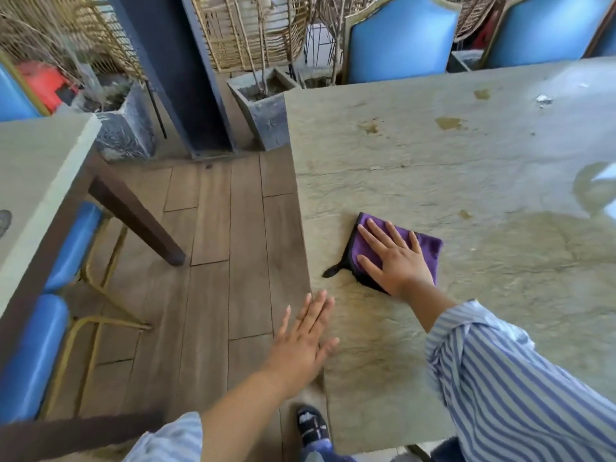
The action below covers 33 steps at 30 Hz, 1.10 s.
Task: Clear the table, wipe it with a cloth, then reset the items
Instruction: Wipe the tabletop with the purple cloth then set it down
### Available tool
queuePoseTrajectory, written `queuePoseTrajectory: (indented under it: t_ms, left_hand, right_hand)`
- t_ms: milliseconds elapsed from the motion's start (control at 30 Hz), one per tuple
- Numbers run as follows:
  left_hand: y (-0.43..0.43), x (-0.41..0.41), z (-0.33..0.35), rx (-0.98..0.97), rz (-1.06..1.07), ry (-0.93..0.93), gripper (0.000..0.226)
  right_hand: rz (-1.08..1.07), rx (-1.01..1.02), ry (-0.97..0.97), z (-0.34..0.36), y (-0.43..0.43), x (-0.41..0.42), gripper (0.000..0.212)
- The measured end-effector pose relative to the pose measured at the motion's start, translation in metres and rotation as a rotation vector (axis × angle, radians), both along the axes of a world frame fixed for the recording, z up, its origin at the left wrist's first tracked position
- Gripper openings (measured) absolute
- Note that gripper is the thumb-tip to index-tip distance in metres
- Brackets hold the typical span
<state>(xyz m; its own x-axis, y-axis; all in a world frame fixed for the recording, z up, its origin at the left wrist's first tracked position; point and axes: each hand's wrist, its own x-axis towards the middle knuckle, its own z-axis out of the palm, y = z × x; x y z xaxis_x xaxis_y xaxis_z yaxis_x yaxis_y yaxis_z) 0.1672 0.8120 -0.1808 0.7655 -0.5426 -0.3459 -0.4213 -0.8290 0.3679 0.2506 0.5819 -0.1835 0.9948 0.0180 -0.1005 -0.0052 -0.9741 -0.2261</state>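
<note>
A folded purple cloth [428, 250] with a black edge lies near the left edge of the stone-topped table [433, 161]. My right hand [395, 258] presses flat on the cloth, fingers spread. My left hand [305, 341] rests flat and open at the table's left edge, holding nothing. Brown stains [448, 123] and a small white scrap [544, 100] mark the far part of the tabletop. A wet sheen covers the surface on the right.
Two blue padded chairs [403, 41] stand at the table's far side. A second table [36, 175] with blue chairs [30, 358] is on the left across a wooden floor. Grey planters [266, 111] and a dark post [180, 71] stand behind.
</note>
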Motion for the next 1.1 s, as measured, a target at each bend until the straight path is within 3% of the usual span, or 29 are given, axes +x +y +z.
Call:
queuePoseTrajectory:
  t_ms: [233,400,533,600,667,800,900,1100]
  left_hand:
    - [0.024,0.024,0.008,0.158,-0.309,-0.036,0.063]
    - [0.057,0.045,0.024,0.164,-0.454,-0.035,0.06]
    - [0.091,0.052,0.028,0.172,-0.535,-0.062,0.092]
    - [0.104,0.058,0.028,0.196,-0.59,-0.093,0.089]
    - [0.111,0.067,0.029,0.203,-0.594,-0.101,0.078]
    - [0.099,0.093,0.026,0.158,-0.542,-0.1,0.092]
    - [0.073,0.12,0.023,0.092,-0.534,-0.122,0.09]
    - [-0.002,0.186,0.016,0.023,-0.534,-0.153,0.081]
  right_hand:
    - [-0.257,0.035,0.044,0.006,0.036,-0.052,0.061]
    - [-0.486,0.048,0.034,0.005,0.086,-0.124,0.062]
    - [-0.61,0.048,0.026,0.002,0.12,-0.154,0.061]
    - [-0.647,0.043,0.019,0.001,0.133,-0.162,0.061]
    - [-0.671,0.04,0.021,0.001,0.145,-0.167,0.061]
    - [-0.734,0.047,0.024,0.002,0.153,-0.169,0.062]
    - [-0.783,0.056,0.017,0.003,0.148,-0.162,0.063]
    - [-0.952,0.078,0.006,0.003,0.08,-0.108,0.064]
